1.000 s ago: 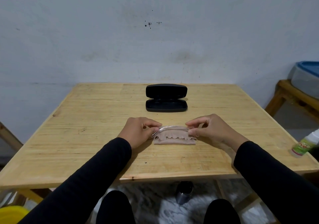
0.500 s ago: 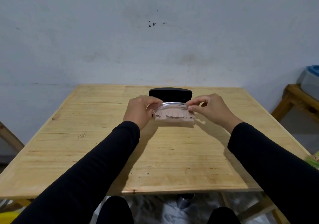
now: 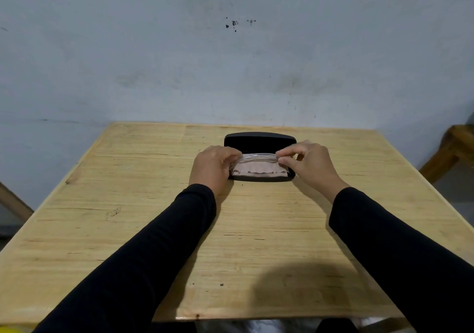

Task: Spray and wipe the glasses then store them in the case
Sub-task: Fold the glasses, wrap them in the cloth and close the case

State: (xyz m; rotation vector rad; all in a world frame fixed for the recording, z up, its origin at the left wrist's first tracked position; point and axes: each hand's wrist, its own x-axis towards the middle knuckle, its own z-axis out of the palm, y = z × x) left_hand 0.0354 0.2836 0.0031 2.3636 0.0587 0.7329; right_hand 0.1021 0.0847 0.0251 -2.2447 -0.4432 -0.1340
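left hand (image 3: 214, 166): pinching glasses (image 3: 257, 156) end
right hand (image 3: 306, 164): pinching other end, keeping level
glasses plus cloth (image 3: 257, 169): over open case (image 3: 259, 140), for storing

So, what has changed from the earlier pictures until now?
Both hands, left hand and right hand, carried the glasses with the folded cloth away from the near table, forward and over the open black case. Each hand pinches one end as before. The case has not moved.

Both hands (image 3: 259, 163) on glasses (image 3: 257, 156) and cloth (image 3: 259, 169) over open case (image 3: 259, 140).
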